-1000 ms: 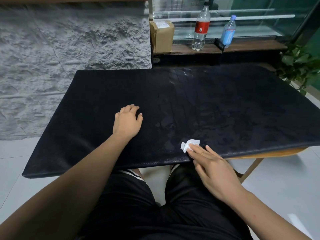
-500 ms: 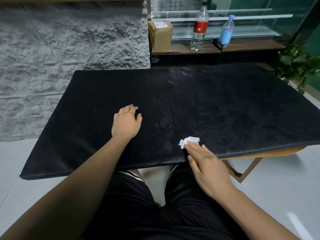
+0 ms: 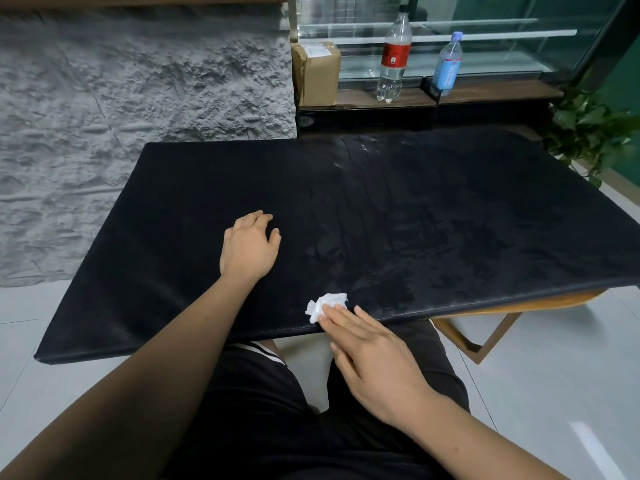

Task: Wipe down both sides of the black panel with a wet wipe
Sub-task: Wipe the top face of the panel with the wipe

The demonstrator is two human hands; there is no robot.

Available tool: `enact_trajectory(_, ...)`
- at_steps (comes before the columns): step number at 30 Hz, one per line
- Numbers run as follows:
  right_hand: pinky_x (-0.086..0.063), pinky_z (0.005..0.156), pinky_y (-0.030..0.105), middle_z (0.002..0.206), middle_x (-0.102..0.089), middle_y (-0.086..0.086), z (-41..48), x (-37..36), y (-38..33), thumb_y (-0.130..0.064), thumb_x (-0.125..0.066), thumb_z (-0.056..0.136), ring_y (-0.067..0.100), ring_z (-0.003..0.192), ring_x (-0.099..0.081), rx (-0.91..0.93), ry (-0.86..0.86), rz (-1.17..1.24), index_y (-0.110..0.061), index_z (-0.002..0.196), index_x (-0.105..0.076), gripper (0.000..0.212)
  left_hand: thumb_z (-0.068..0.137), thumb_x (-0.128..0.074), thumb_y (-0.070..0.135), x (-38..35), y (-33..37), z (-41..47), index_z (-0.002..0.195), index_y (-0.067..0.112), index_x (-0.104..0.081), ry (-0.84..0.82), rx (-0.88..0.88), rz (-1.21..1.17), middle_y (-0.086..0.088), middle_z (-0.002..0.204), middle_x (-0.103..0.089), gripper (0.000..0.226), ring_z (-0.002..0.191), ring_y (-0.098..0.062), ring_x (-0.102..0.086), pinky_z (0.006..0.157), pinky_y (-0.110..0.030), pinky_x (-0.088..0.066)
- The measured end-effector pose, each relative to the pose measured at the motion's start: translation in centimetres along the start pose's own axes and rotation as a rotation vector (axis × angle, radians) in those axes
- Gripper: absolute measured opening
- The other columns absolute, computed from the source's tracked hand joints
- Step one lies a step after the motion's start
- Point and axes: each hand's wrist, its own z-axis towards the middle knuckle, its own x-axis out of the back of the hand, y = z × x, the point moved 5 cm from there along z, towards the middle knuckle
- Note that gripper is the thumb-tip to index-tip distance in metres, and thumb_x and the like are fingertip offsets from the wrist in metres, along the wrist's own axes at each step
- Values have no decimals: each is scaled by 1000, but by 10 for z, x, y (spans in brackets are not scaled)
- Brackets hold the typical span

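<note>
Since a second ago the right hand (image 3: 372,355) has slid the wet wipe (image 3: 325,306) a little leftward along the near edge of the black panel (image 3: 433,216), and the left hand (image 3: 249,247) has kept its place. That right hand lies flat, its fingers (image 3: 341,315) stretched out side by side and pressing on the near part of the crumpled white wipe, which sits on the panel's top face just inside the stitched front edge; this grip is a flat press with nothing pinched or closed around the wipe. Its palm and wrist hang out past the panel's edge, above the person's dark shorts (image 3: 277,410). Well to the left and further in, the left hand rests palm down on the panel with its fingers loosely curled and holds nothing. Dull damp streaks and patches mark the panel's surface from its middle toward the right, while the left part looks even and dry. Under the panel's right front corner a wooden table (image 3: 485,337) shows its edge and one slanted leg. Behind the panel a low shelf (image 3: 408,98) carries a brown cardboard box (image 3: 318,74), a clear bottle with a red label (image 3: 394,57) and a smaller blue bottle (image 3: 449,62), all upright. A green plant (image 3: 588,133) stands at the far right, and a rough grey wall (image 3: 138,116) fills the left background above a pale tiled floor (image 3: 554,393).
</note>
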Motion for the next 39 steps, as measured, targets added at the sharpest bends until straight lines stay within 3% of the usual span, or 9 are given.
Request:
enact_trajectory(8,-20,129,30,164,-38,-19,-22,23,30,-26,-45,108,-11,152,-21,-46,23,-11,-32,157,-47,49,107,-44,44,1,1,-1,149,21,-55,1,0,0,0,158,-49,49,146,-22,-41,119,-44,-33)
enact_trajectory(16,-16,129,27,160,-43,-18,-34,54,79,-17,-52,104,-13,149,-27,-199,79,-62,-30,154,-52,52,107,-44,44,1,2,-1,150,21,-54,-11,8,1,-1,159,-47,50,147,-23,-40,121,-45,-32)
enact_trajectory(20,-20,126,24,159,-44,-20,-38,63,100,-18,-53,104,-33,137,-5,-296,155,-69,-34,151,-54,50,107,-44,44,1,2,-1,150,21,-54,-8,6,-3,-1,159,-48,50,147,-23,-41,120,-45,-32)
enact_trajectory(23,-22,124,24,158,-47,-18,-33,62,103,-18,-54,105,-36,135,0,-315,193,-77,-30,150,-55,47,107,-44,44,1,2,0,150,20,-54,-6,3,-5,-1,159,-48,50,147,-22,-41,120,-45,-32)
enact_trajectory(29,-4,123,11,163,-41,-12,-10,53,86,-25,-46,109,-20,144,-8,-291,176,-62,-23,155,-50,46,107,-44,44,1,2,0,149,20,-55,1,-3,7,-1,158,-49,49,146,-23,-42,118,-45,-34)
enact_trajectory(33,-14,128,24,163,-42,-7,7,41,66,-25,-46,110,2,153,-29,-227,147,-50,-20,156,-49,47,107,-44,44,0,1,0,149,21,-55,0,4,1,0,158,-49,50,146,-22,-42,119,-44,-34)
enact_trajectory(39,-15,129,26,162,-45,-7,27,15,29,-32,-40,109,5,154,-31,-112,139,-55,-20,155,-50,48,107,-44,44,0,0,0,149,21,-55,4,5,-1,1,158,-49,49,146,-22,-42,119,-44,-34)
